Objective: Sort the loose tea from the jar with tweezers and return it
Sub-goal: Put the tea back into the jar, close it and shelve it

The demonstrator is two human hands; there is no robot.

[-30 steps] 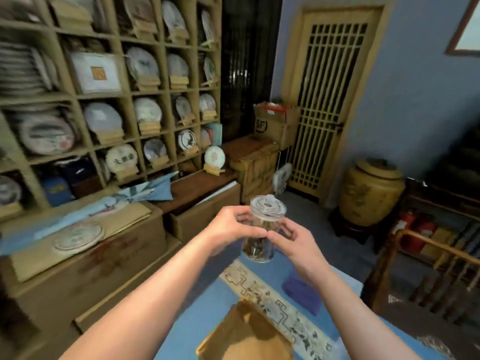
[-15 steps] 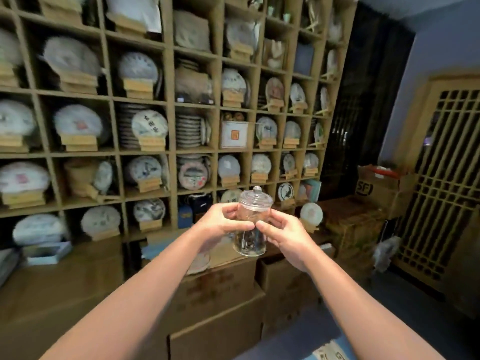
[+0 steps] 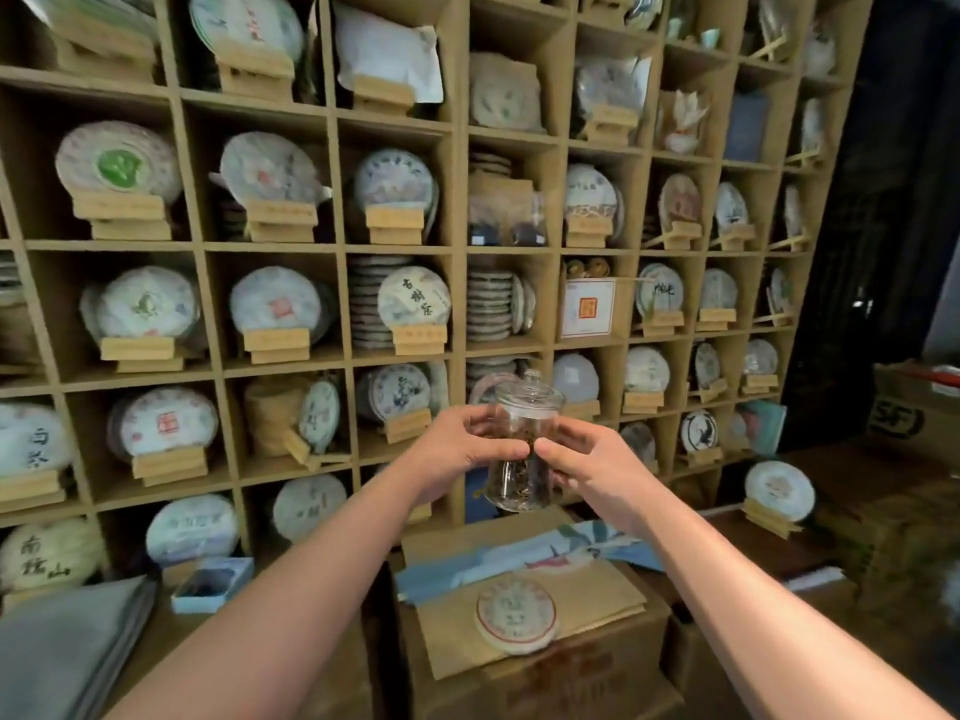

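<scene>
- The left hand [image 3: 457,454] and the right hand [image 3: 597,467] are both gripping the glass jar [image 3: 522,449] from opposite sides, thumbs nearly touching across its front, holding it upright at chest height with arms stretched forward.
- The lid [image 3: 531,392] is sitting on the jar, and the loose tea [image 3: 522,475] is showing as a dark clump in the lower half.
- Compared with a second ago, the grip is looking the same, but the view is now facing the wall shelf [image 3: 457,246] squarely instead of the blue cloth and the lattice door; the person is turning with the jar towards the shelving.
- The jar is hovering in front of the shelf's lower cubbies, above a cardboard box [image 3: 545,657] carrying a wrapped tea cake [image 3: 517,613].
- No tweezers are in view, and the lid is closed, so I judge the sorting is likely finished and the return is under way.
- Which cubby is meant for the jar, I cannot tell.
</scene>
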